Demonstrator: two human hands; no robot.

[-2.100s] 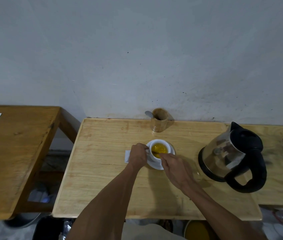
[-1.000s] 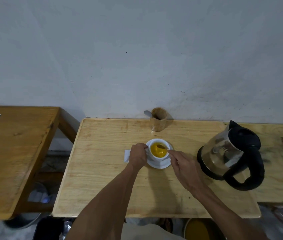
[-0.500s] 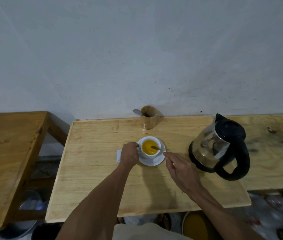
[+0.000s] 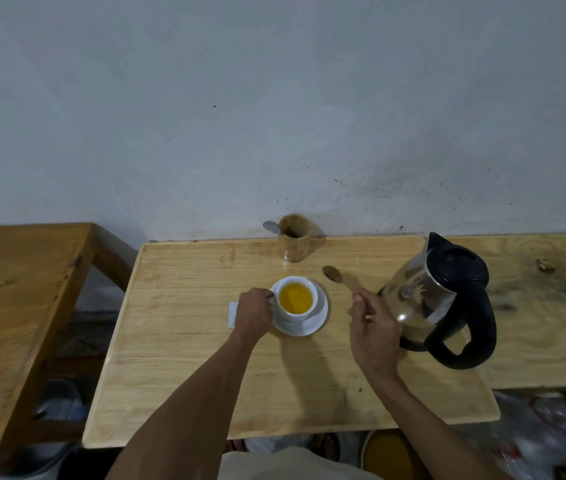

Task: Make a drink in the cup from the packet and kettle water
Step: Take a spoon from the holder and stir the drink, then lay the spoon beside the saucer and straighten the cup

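Now that the spoon (image 4: pixel 338 277) is out of the cup (image 4: pixel 296 298), looks like the stirring is done. Sits on its white saucer (image 4: pixel 316 323) mid-tabletop, full of opaque orange-yellow liquid, where half a second ago the spoon bowl was dipped in it. At the cup's near-left side, the left hand (image 4: pixel 253 313) stays clenched on the handle, fingers (image 4: pixel 263 295) pressed to the rim side, steadying it as before. Half-hidden just beyond those knuckles, flat on the wood, a white slip, probably the emptied packet (image 4: pixel 232 313).

To the right of the saucer, well clear of it, the right hand (image 4: pixel 373 323) is raised above the tabletop (image 4: pixel 177 358), fingers (image 4: pixel 357 299) pinched on the spoon's handle. Spoon bowl points up and away from the fingertips, toward the wall, hanging in the air between cup and wooden holder (image 4: pixel 294 241). Can't tell whether drops still cling to it.

Just past the right hand's knuckles, almost touching in this view, stands the kettle (image 4: pixel 437 296), lid shut, handle turned toward the body. Beyond the spoon tip, against the wall, the wooden holder with another spoon handle poking out at its left.

Reads as a drink mixed and essentially made; remaining, by judgement, only to park the spoon, likely in the holder or on the saucer, and let go of the cup. Worth watching for drips over the wood and for brushing the kettle's possibly hot side.
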